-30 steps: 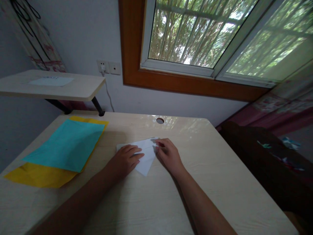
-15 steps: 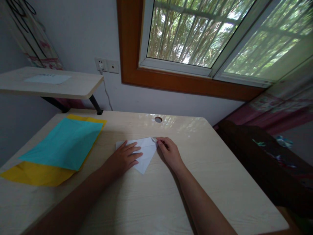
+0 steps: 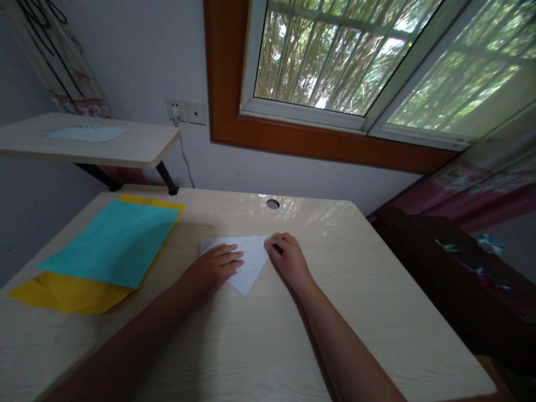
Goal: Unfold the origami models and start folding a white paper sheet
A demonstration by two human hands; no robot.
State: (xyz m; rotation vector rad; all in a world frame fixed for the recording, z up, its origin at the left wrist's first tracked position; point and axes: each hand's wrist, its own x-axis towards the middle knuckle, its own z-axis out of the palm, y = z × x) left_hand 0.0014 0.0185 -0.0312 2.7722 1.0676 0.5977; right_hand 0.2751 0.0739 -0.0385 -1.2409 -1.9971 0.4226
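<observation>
A folded sheet of white paper (image 3: pixel 252 262) lies on the pale wooden desk (image 3: pixel 355 335), one pointed corner toward me. My left hand (image 3: pixel 218 267) rests flat over its left part, fingers stretched out and slightly apart. At the paper's upper right corner, my right hand (image 3: pixel 290 258) pinches the edge between thumb and fingers. The left hand covers part of the paper, and the pinched corner is partly hidden by the right fingertips.
To the left lie a turquoise sheet (image 3: pixel 117 243) and a yellow sheet (image 3: pixel 71 293) under it. A raised shelf (image 3: pixel 142 142) carries another white sheet (image 3: pixel 86 133). The desk has a round cable hole (image 3: pixel 273 204) near its back edge, below the window (image 3: pixel 326 67).
At the upper right corner, the lifted flap of paper now lies flatter under my right fingertips. My left hand stays on the paper, its fingers closer together. The view has shifted slightly.
</observation>
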